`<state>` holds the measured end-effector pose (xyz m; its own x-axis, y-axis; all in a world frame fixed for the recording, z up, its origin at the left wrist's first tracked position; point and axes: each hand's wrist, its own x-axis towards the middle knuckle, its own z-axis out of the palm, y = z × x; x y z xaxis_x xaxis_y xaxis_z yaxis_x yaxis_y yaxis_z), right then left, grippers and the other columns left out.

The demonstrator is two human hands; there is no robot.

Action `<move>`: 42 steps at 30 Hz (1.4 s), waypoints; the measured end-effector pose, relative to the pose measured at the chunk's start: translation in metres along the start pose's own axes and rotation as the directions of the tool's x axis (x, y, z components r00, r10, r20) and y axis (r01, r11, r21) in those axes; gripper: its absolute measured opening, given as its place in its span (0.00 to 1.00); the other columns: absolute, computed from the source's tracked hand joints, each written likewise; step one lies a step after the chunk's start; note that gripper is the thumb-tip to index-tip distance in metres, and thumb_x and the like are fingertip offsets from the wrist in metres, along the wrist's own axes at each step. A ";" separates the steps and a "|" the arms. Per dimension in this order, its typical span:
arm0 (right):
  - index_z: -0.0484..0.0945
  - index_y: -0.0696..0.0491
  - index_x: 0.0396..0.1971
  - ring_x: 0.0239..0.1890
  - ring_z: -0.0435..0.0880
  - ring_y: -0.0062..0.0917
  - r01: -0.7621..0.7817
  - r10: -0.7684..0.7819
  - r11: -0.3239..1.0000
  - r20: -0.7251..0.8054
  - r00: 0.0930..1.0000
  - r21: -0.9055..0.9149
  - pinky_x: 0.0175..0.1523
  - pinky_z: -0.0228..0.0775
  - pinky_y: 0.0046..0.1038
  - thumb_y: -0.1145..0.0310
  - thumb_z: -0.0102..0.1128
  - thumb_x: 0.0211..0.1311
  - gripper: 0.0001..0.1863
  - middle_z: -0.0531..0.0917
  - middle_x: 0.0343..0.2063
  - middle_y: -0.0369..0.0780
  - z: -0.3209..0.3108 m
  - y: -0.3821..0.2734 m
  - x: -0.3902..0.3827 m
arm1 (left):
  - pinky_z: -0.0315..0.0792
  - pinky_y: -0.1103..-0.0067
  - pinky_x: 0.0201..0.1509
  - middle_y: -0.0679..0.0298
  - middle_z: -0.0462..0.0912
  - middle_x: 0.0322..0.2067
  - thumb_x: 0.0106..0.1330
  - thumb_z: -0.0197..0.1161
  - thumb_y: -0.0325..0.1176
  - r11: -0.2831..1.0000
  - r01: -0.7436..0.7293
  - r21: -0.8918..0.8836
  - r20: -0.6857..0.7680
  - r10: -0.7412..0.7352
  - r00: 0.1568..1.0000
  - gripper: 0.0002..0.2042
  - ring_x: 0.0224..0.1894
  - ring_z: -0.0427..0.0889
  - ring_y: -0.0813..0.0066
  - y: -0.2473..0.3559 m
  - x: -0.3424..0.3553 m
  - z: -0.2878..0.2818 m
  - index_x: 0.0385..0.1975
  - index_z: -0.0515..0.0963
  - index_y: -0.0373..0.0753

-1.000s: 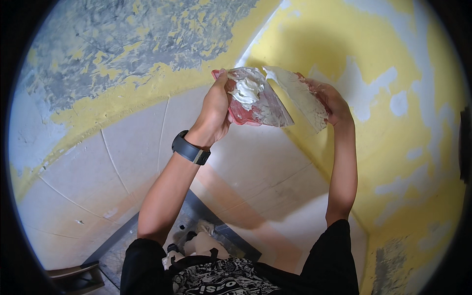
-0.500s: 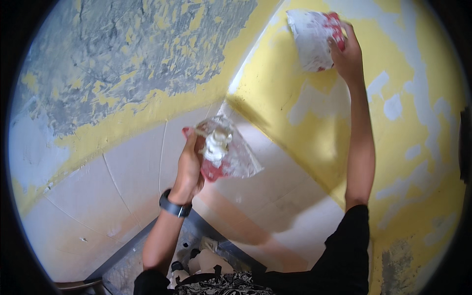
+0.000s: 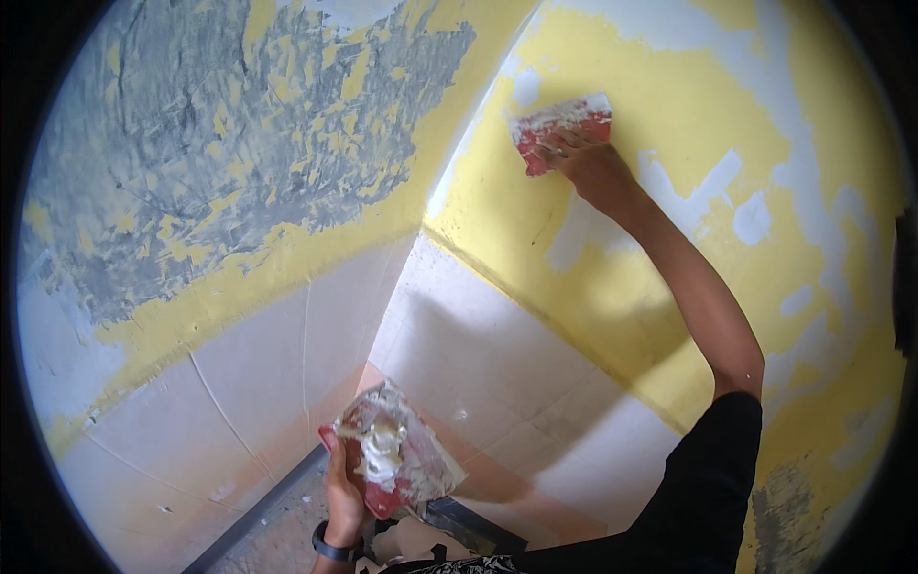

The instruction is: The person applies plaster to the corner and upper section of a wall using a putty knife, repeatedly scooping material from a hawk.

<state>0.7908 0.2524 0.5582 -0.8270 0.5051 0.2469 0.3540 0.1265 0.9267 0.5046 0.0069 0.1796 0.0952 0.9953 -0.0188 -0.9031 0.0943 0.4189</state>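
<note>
My right hand (image 3: 598,177) grips a wide putty knife (image 3: 566,127) with a red handle part and a putty-smeared blade, held up against the yellow wall (image 3: 488,201) near the corner. A white putty patch (image 3: 526,86) shows on the wall just above the blade's left end. Lower down, my left hand (image 3: 346,493) is closed round a second red putty knife (image 3: 421,464), its pale, smeared blade facing up. A lump of white putty (image 3: 382,450) rests on that blade. The left fingers are partly hidden beneath the tool.
To the left, a wall (image 3: 210,124) carries grey, scraped-looking putty over yellow paint. Pale tiles (image 3: 478,354) run below the yellow on both walls and meet at the corner. Several white patches (image 3: 753,218) mark the right wall. A dark strip (image 3: 263,517) edges the floor.
My right hand has moved down and left, and its putty knife now lies turned at the wall near the corner. My left hand has dropped lower with its putty-loaded knife. A white patch shows near the corner.
</note>
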 end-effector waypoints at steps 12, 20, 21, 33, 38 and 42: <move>0.80 0.49 0.49 0.49 0.81 0.36 -0.060 0.072 0.986 -0.074 0.995 0.156 0.53 0.75 0.36 0.79 0.52 0.57 0.21 0.82 0.49 0.41 0.019 0.059 0.023 | 0.72 0.66 0.61 0.55 0.76 0.58 0.78 0.40 0.55 0.993 0.050 0.105 -0.042 -0.046 0.998 0.30 0.56 0.78 0.63 -0.017 -0.021 0.007 0.64 0.64 0.32; 0.83 0.45 0.49 0.52 0.82 0.35 0.015 0.018 0.938 -0.091 0.996 0.347 0.60 0.72 0.38 0.81 0.50 0.58 0.22 0.84 0.50 0.38 -0.044 -0.015 -0.002 | 0.72 0.65 0.61 0.55 0.75 0.58 0.77 0.40 0.55 0.999 0.028 0.036 -0.073 -0.025 0.997 0.30 0.56 0.78 0.63 -0.013 -0.031 0.005 0.64 0.63 0.33; 0.83 0.44 0.50 0.51 0.83 0.35 -0.049 0.126 0.939 -0.204 0.971 0.342 0.60 0.72 0.38 0.81 0.50 0.58 0.23 0.84 0.49 0.38 -0.041 -0.005 0.006 | 0.72 0.66 0.61 0.55 0.76 0.57 0.78 0.41 0.54 0.998 0.026 0.055 -0.065 -0.023 0.998 0.30 0.56 0.78 0.63 -0.014 -0.029 0.005 0.64 0.64 0.32; 0.87 0.43 0.31 0.36 0.83 0.33 -0.023 0.032 0.955 -0.028 0.999 0.295 0.47 0.72 0.35 0.77 0.58 0.55 0.12 0.86 0.30 0.38 0.002 0.033 0.001 | 0.71 0.64 0.62 0.54 0.76 0.57 0.78 0.41 0.52 0.998 0.036 0.049 -0.089 -0.032 0.996 0.28 0.57 0.77 0.61 -0.026 -0.031 -0.005 0.65 0.62 0.33; 0.88 0.38 0.42 0.61 0.72 0.36 -0.078 0.079 0.990 -0.003 0.997 0.115 0.59 0.70 0.38 0.80 0.56 0.53 0.22 0.84 0.50 0.33 -0.049 0.069 0.041 | 0.71 0.65 0.62 0.53 0.76 0.57 0.78 0.42 0.52 0.988 0.024 0.154 -0.040 -0.018 0.999 0.29 0.57 0.77 0.62 -0.030 -0.022 -0.012 0.64 0.64 0.31; 0.86 0.54 0.33 0.57 0.76 0.36 -0.039 0.037 0.999 -0.082 0.996 -0.029 0.74 0.52 0.42 0.79 0.54 0.47 0.14 0.85 0.38 0.45 -0.018 0.087 0.059 | 0.70 0.67 0.62 0.54 0.76 0.56 0.78 0.42 0.53 0.982 0.012 0.191 -0.046 -0.003 0.999 0.29 0.56 0.78 0.63 -0.034 -0.017 -0.011 0.62 0.65 0.31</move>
<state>0.7650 0.2780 0.6587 -0.8466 0.4374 0.3032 0.3735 0.0823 0.9240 0.5293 -0.0134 0.1559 0.0785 0.9950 -0.0620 -0.8054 0.1000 0.5843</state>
